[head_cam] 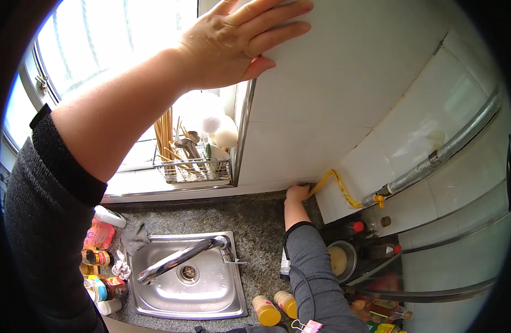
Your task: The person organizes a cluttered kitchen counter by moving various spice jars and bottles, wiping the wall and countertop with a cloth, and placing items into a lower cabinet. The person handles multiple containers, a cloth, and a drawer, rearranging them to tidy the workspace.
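My left hand (234, 41) is raised at the top, fingers apart, in front of the white tiled wall (305, 91). Whether its palm touches the tiles cannot be made out. Low down, my right hand (297, 193) reaches into the back corner of the dark stone countertop (222, 212). Its fingers are mostly hidden, so what it grips, if anything, is unclear. A yellow hose (343, 187) runs from beside that hand to a wrapped pipe (438, 154) with a small yellow valve (379, 201).
A steel sink (155, 301) with a chrome faucet (182, 260) is set into the counter. Bottles and jars (99, 258) line its left side. Right of my right arm are a pot (350, 249) and bottles (374, 227). A wire utensil basket (197, 170) stands on the windowsill.
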{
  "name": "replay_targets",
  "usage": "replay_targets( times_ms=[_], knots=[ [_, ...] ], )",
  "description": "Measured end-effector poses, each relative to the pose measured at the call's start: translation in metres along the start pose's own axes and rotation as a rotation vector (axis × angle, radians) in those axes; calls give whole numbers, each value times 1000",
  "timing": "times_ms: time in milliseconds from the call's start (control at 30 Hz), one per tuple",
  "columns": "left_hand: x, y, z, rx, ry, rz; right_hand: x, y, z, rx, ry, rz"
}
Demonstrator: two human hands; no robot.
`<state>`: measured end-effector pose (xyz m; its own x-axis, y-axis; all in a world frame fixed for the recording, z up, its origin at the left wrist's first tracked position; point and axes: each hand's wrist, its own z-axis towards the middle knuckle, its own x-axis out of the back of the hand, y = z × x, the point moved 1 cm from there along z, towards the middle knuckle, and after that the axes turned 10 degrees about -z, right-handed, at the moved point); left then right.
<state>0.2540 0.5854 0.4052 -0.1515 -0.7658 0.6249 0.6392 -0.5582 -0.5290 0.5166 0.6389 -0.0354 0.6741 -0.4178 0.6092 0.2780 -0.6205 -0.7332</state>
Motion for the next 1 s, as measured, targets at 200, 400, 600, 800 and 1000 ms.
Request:
replay_targets(
  times_ms=[200,400,600,800,1000],
  knots=[
    [-1,0,0,17,-25,-36,-108,35,-75,28,11,69],
    [2,3,-1,39,-82,47,-152,49,-148,-62,-553,125],
    [-1,4,-2,24,-49,126,-24,21,-44,-139,-362,576],
    [-7,2,-6,49,-48,172,-22,-43,-71,-194,-303,1052],
    [-8,1,-5,31,-15,173,14,-69,-92,-236,-537,1322]
  ],
)
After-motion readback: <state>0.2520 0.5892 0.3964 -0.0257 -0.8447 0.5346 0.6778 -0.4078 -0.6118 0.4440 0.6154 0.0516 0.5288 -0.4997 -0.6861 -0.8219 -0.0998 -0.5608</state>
